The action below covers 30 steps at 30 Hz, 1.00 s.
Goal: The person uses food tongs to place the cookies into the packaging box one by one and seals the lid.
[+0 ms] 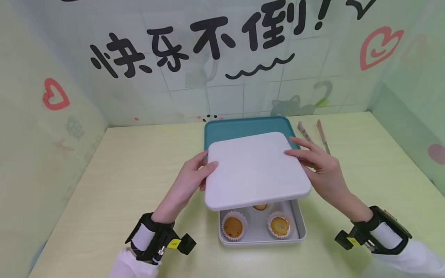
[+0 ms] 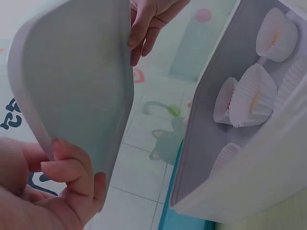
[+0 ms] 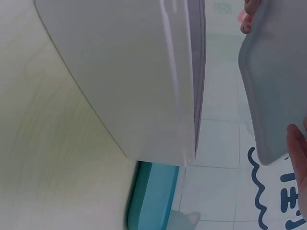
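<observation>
A white rectangular lid is held tilted above a white box. My left hand grips the lid's left edge, thumb on top and fingers curled beneath; the left wrist view shows those fingers on its underside. At the opposite edge, my right hand holds the lid between fingers and thumb. In the box sit several small tarts in white paper cups, among them a brown one and a yellow one. The lid hides the box's far part in the head view.
Behind the box lies a teal tray. Two slim utensils with pink handles, one beside the other, lie right of the tray. A printed translucent panel closes off the table's back, with side panels left and right.
</observation>
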Tool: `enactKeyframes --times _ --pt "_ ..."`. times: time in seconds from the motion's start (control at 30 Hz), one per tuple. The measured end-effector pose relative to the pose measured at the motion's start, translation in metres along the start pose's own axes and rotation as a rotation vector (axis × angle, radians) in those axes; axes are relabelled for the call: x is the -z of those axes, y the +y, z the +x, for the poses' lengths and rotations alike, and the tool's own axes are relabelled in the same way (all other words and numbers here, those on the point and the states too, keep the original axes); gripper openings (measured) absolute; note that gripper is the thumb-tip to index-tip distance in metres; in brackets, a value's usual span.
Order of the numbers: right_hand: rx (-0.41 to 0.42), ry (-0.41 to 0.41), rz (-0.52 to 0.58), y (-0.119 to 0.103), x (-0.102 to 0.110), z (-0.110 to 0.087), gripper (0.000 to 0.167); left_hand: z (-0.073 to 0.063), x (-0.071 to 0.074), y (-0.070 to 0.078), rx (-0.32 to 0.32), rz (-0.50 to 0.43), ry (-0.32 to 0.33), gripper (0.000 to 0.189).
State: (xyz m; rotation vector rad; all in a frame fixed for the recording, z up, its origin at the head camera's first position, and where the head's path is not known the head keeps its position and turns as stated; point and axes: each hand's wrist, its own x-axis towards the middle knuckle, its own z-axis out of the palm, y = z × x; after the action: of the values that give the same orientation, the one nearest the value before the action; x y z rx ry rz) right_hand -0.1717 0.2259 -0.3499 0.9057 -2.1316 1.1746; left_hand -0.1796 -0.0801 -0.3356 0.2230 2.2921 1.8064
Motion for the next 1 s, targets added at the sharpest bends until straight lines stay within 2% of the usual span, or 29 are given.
enactKeyframes --times 0.1,0.17,0.37,0.43,0.5,0.57,0.7,0.87,1.0 --pt "-0.128 -0.011 0.034 0.001 0.0 -0.006 0.044 0.001 -0.003 0.003 -0.031 0.006 0.019 0.053" --pt "-0.229 -0.022 0.108 -0.001 0.0 -0.007 0.053 0.002 -0.004 0.004 -0.049 0.015 0.031 0.055" --pt "-0.611 -0.072 0.352 -0.01 0.005 -0.007 0.04 0.002 -0.008 0.005 -0.085 0.054 0.054 0.06" --pt "-0.726 -0.092 0.4 -0.012 0.008 -0.005 0.043 0.002 -0.009 0.004 -0.079 0.075 0.066 0.061" --pt "-0.802 -0.107 0.41 -0.013 0.01 -0.003 0.047 0.002 -0.011 0.004 -0.068 0.114 0.078 0.061" --pt "-0.827 -0.133 0.359 -0.013 0.01 -0.002 0.051 0.001 -0.013 0.003 -0.051 0.156 0.081 0.06" --pt "-0.803 -0.19 0.203 -0.011 0.01 -0.001 0.058 -0.001 -0.016 0.001 -0.038 0.219 0.077 0.056" --pt "-0.771 -0.291 0.034 -0.013 0.008 -0.005 0.06 -0.004 -0.022 -0.002 -0.026 0.312 0.036 0.056" --pt "-0.76 -0.375 -0.071 -0.016 0.005 -0.011 0.06 -0.009 -0.028 -0.011 -0.043 0.399 0.0 0.042"
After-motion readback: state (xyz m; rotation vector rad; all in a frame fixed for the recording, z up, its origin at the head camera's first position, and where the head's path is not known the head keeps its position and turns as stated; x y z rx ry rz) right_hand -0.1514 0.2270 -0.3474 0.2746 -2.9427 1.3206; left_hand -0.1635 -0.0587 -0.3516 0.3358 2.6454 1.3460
